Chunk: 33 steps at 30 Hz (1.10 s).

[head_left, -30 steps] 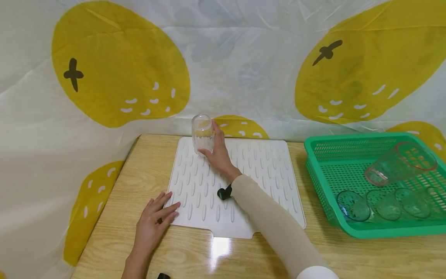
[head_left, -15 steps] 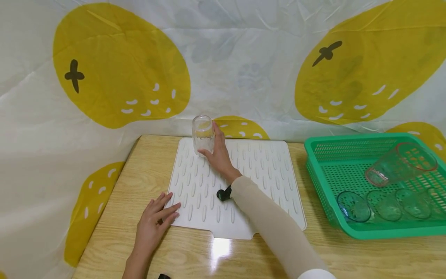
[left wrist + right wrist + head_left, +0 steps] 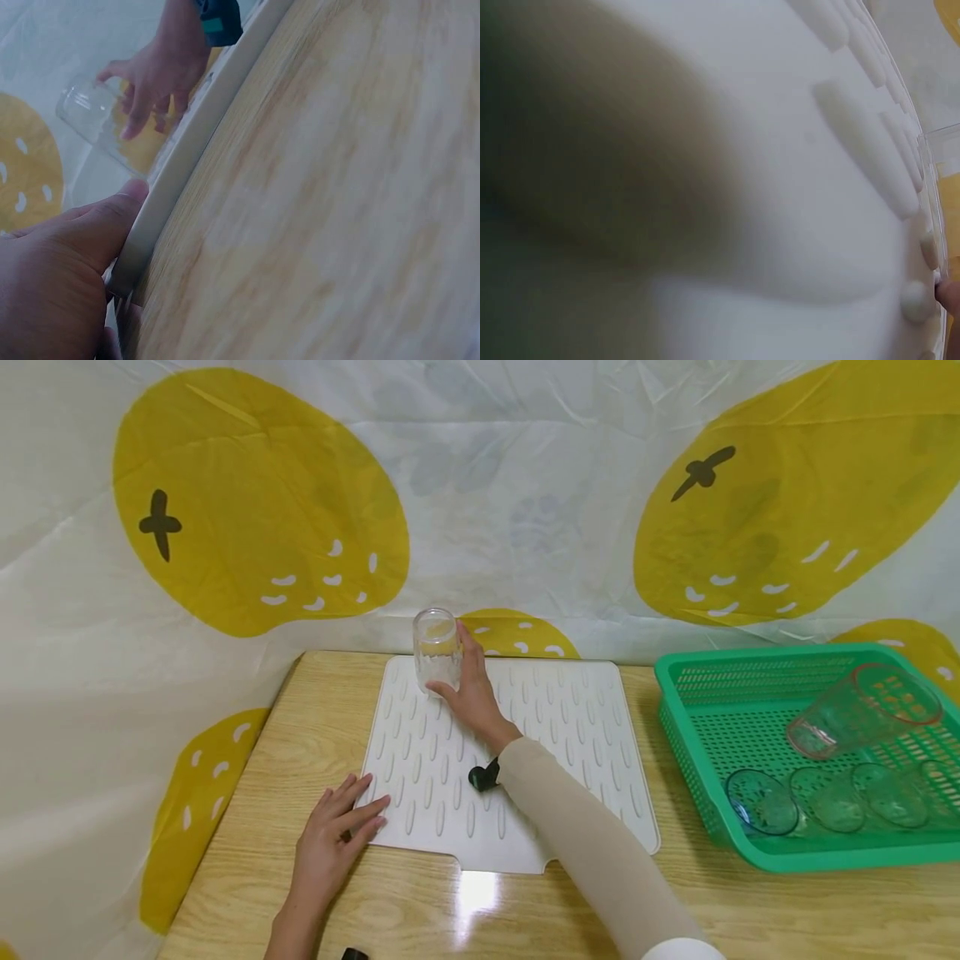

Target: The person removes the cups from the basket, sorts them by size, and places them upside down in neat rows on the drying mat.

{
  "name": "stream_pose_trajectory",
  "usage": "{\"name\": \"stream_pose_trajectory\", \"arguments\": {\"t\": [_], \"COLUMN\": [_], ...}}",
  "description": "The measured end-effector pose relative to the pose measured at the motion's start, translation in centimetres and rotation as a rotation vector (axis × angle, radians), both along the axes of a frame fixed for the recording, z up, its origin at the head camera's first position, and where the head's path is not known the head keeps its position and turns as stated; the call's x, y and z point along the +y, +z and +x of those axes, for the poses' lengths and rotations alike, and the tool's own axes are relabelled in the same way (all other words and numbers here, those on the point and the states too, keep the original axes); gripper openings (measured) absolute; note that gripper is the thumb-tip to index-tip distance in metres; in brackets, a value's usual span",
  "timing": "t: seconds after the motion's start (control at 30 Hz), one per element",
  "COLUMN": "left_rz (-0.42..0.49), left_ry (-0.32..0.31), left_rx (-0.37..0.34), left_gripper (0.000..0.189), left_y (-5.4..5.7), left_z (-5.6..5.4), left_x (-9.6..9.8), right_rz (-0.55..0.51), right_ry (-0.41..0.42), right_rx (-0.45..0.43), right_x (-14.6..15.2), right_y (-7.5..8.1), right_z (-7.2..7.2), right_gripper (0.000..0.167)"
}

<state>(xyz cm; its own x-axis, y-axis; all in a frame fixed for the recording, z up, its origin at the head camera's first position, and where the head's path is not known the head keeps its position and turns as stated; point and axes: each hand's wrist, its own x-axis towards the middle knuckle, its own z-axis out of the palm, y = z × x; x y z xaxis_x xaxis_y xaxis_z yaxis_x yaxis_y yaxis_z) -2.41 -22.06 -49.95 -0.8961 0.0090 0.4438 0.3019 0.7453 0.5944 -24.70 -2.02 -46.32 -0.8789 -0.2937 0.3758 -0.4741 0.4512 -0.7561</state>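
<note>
A clear drinking glass (image 3: 437, 647) stands on end at the far left corner of a white ribbed drying mat (image 3: 525, 852). My right hand (image 3: 472, 693) grips it from the right side, thumb toward the front and fingers behind. In the left wrist view the same glass (image 3: 94, 120) shows with the right hand (image 3: 161, 82) around it. My left hand (image 3: 330, 835) rests at the near left edge of the mat, fingers extended over the border. Its thumb (image 3: 124, 202) touches the mat's rim in the left wrist view. The right wrist view is mostly blurred sleeve, with a fingertip by the glass at the right.
On the right, a green plastic basket (image 3: 678, 768) holds a tall pink-tinted glass (image 3: 855, 714) lying tilted and a row of several glasses, the nearest a blue-rimmed glass (image 3: 761, 802). A fruit-printed curtain (image 3: 517, 527) hangs right behind the wooden table (image 3: 300, 727).
</note>
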Motion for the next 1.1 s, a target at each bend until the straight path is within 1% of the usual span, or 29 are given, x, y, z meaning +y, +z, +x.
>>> {"name": "stream_pose_trajectory", "arguments": {"t": [0.13,0.37,0.63,0.77,0.93,1.1], "left_rz": [0.005,0.006,0.001,-0.006,-0.010,-0.008], "left_ry": [-0.002,-0.007,-0.006,-0.008,-0.014,-0.008], "left_rx": [-0.005,0.006,0.012,0.013,0.005,0.000], "left_gripper": [0.029,0.029,0.031,0.031,0.029,0.029], "left_y": [0.0,0.2,0.3,0.4,0.3,0.3], "left_z": [-0.1,0.0,0.0,0.0,0.1,0.1], "left_x": [0.0,0.2,0.3,0.3,0.2,0.0], "right_rz": [0.000,0.005,-0.061,-0.097,-0.136,-0.158], "right_ry": [0.007,0.014,0.018,0.032,0.027,0.013], "right_rx": [0.010,0.009,-0.029,0.008,0.065,0.089], "right_x": [0.1,0.1,0.3,0.3,0.6,1.0], "right_y": [0.0,0.2,0.8,1.1,1.5,2.3], "right_z": [0.0,0.0,0.2,0.3,0.4,0.5], "right_gripper": [0.106,0.105,0.105,0.101,0.095,0.090]}}
